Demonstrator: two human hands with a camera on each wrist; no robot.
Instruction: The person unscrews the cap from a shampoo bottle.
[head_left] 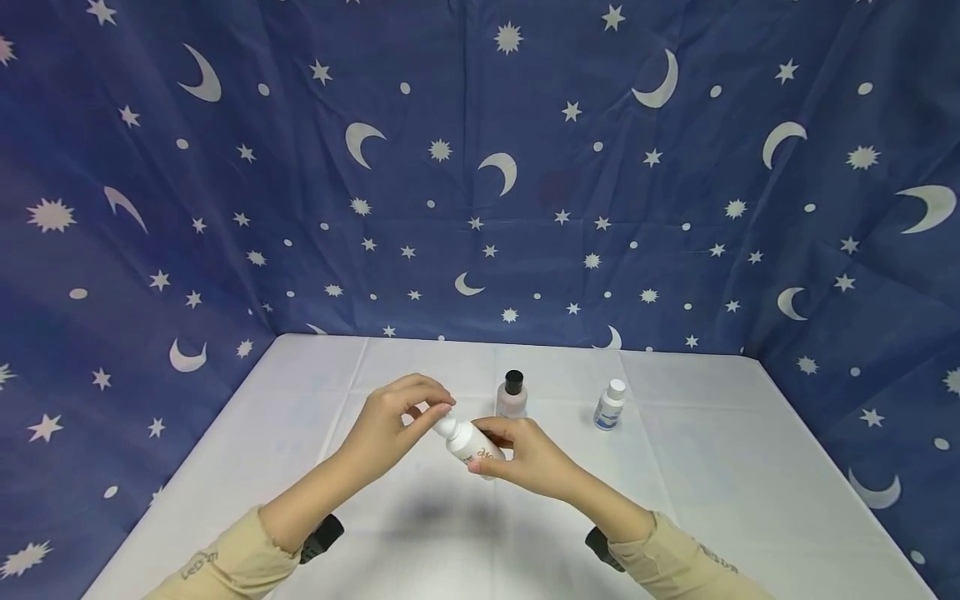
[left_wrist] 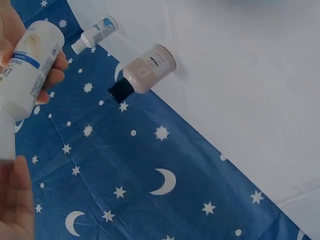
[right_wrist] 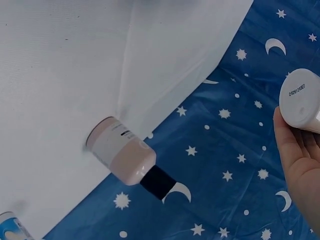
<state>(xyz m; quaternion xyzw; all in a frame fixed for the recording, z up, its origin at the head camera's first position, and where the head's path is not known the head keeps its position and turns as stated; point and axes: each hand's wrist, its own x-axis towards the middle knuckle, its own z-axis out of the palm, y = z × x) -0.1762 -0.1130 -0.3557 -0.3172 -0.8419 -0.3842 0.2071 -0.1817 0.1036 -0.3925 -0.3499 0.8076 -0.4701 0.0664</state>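
Observation:
A white bottle (head_left: pixel 467 443) with printed lettering is held tilted above the table, its capped end towards the upper left. My right hand (head_left: pixel 531 458) grips the bottle's body, thumb on the near side and fingers round the far side. At the other end my left hand (head_left: pixel 397 421) pinches the white cap (left_wrist: pixel 7 142) between thumb and fingers. Whether the cap is loose from the neck cannot be told. The bottle's flat base (right_wrist: pixel 300 100), with a stamped code, faces the right wrist camera.
A pinkish bottle with a black cap (head_left: pixel 513 382) stands behind the hands. Farther right stands a small white bottle with a blue label (head_left: pixel 607 412). The white-covered table (head_left: pixel 300 400) meets a dark blue curtain with moons and stars (head_left: pixel 420 275) at its back edge.

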